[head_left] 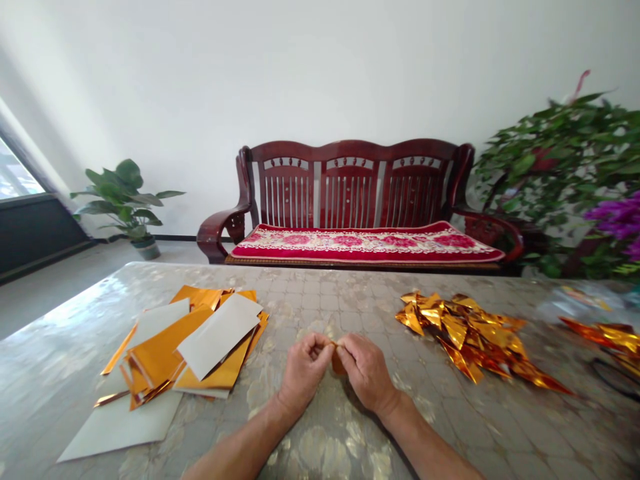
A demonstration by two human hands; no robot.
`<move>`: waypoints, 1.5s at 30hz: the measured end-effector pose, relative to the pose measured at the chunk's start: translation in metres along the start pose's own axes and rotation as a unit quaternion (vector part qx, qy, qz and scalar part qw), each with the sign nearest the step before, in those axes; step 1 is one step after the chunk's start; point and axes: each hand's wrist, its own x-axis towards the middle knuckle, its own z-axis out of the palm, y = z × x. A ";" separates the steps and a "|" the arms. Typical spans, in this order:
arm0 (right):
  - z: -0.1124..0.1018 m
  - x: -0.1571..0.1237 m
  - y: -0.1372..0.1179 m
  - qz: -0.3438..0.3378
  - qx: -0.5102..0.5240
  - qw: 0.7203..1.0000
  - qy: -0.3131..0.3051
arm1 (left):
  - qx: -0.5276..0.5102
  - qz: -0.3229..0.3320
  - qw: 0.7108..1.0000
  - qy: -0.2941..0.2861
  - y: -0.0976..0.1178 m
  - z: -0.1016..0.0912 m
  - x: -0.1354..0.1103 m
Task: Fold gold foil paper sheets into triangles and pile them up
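Both my left hand point(306, 367) and my right hand point(367, 370) pinch a small piece of gold foil paper point(339, 365) between thumbs and fingertips, low over the middle of the table. Most of that piece is hidden behind the fingers. To the left lies a loose stack of flat gold foil paper sheets point(165, 340), some turned with the white back up, like the white sheet point(220, 333) on top. On the right is a heap of folded, pointed gold foil pieces point(465, 327).
A patterned cloth point(300, 300) covers the table. At the right edge lie a clear plastic bag point(580, 300), more folded foil point(610, 337) and a dark loop point(615, 377). Beyond stand a wooden bench point(350, 193) with a red mat, a potted plant point(127, 197) and leafy plants point(560, 160).
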 end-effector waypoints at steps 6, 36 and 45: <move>0.001 0.000 0.000 0.011 -0.021 1.000 -0.001 | -0.035 -0.028 0.999 -0.024 0.002 0.000 0.004; 0.001 0.009 0.015 0.177 0.184 0.949 0.185 | -0.234 -0.094 0.968 0.016 -0.008 -0.009 0.018; 0.001 0.011 0.016 0.154 0.154 0.952 0.217 | -0.195 -0.067 0.978 0.026 -0.009 -0.006 0.017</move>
